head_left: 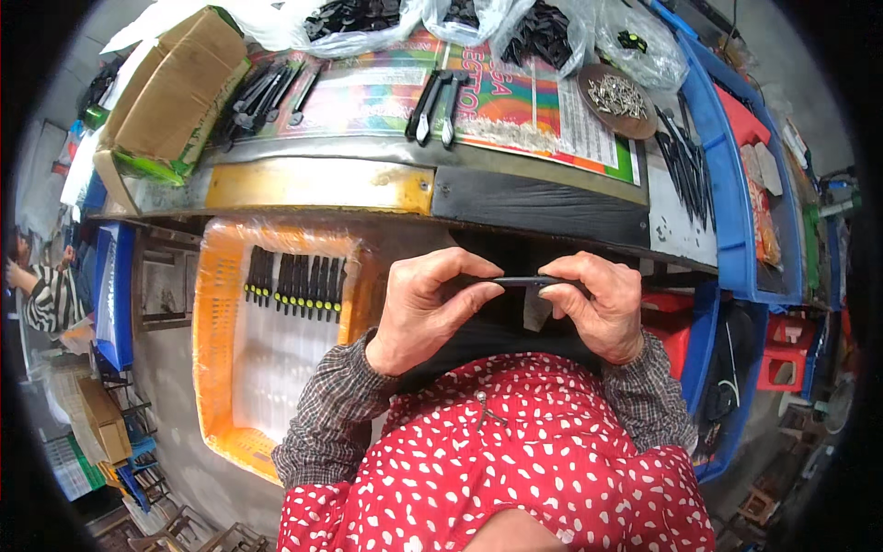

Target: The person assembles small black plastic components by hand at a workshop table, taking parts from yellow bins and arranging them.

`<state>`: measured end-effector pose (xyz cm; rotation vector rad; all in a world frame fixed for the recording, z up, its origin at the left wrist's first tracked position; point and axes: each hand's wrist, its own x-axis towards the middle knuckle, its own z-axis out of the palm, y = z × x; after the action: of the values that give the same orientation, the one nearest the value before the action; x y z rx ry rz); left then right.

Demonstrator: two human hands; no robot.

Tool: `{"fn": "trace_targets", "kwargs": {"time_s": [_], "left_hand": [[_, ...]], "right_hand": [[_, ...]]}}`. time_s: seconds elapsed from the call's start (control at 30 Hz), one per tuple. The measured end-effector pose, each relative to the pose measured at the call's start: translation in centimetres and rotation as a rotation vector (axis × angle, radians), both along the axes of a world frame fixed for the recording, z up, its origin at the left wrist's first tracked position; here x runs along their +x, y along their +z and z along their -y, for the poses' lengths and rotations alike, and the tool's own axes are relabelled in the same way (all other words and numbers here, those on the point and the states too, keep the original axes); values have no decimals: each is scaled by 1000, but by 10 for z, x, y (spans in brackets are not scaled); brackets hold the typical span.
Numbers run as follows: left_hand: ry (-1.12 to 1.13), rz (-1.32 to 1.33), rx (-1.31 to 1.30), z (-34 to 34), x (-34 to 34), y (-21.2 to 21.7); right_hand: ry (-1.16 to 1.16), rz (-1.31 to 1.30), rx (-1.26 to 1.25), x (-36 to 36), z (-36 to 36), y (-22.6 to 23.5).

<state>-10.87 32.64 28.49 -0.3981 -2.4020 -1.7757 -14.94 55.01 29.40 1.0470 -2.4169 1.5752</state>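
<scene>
In front of my lap, just off the bench edge, I hold a slim black strip-like piece (521,281) level between both hands. My left hand (418,308) pinches one end of it between thumb and forefinger. The other end sits in the same kind of pinch in my right hand (600,302). The piece's exact kind I cannot make out, as the fingers cover its ends. On the bench beyond lie a few long black handle-like pieces (430,106), some with pale grey tips. More of them (267,97) lie to the left.
An orange basket (210,340), lined with plastic, holds black pieces with yellow-green ends (313,285) at my left. A cardboard box (175,101), bags of black parts (543,35), a round dish (647,120) of small metal parts and a blue crate (733,230) surround the bench.
</scene>
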Motion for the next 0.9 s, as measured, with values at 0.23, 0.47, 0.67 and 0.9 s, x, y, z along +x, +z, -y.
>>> {"fn": "trace_targets", "kwargs": {"time_s": [0.23,0.47,0.67,0.9], "left_hand": [[7,60,179,9,-7,10],[1,317,555,16,-12,26],[-64,286,899,12,-20,19],[186,40,289,64,-79,43]], "right_hand": [[8,21,-61,-7,10,11],[31,21,-61,-13,20,12],[45,3,-68,-17,30,14],[-38,32,-57,-30,20,23]]}}
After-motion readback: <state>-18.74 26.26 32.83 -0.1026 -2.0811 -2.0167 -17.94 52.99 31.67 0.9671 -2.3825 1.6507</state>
